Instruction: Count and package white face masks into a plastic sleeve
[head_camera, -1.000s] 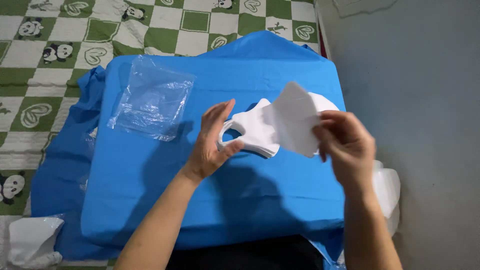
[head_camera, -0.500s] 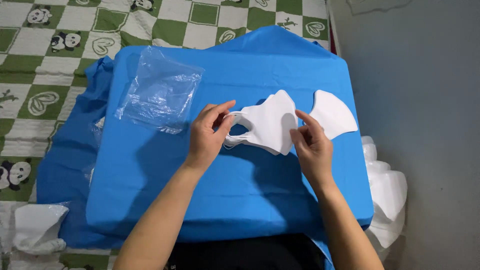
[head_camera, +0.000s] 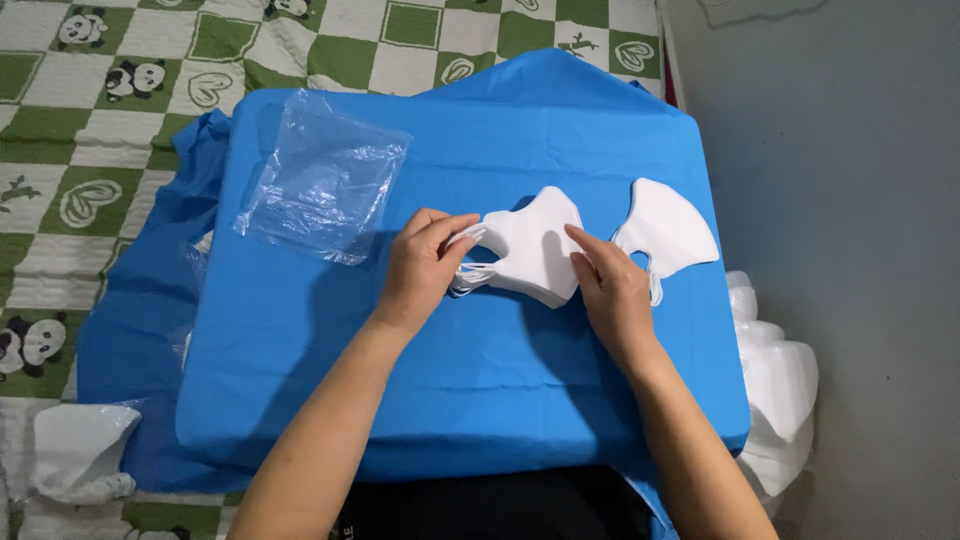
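A stack of white face masks (head_camera: 535, 250) lies in the middle of a blue cloth-covered surface (head_camera: 470, 350). My left hand (head_camera: 425, 262) pinches the ear loops at the stack's left end. My right hand (head_camera: 608, 285) rests on the stack's right edge, fingertips on the top mask. One single white mask (head_camera: 665, 232) lies flat on the cloth just right of the stack, apart from both hands.
A crumpled clear plastic bag (head_camera: 325, 185) lies on the cloth at upper left. White plastic-wrapped bundles (head_camera: 775, 380) sit off the right edge, and another white bag (head_camera: 75, 450) lies at lower left. A green and white checked mat (head_camera: 110, 110) lies beneath. A grey wall (head_camera: 850, 200) stands at right.
My right hand laid the single mask it was holding up down on the cloth at the right. It then moved back onto the stack. My left hand stayed at the ear loops.
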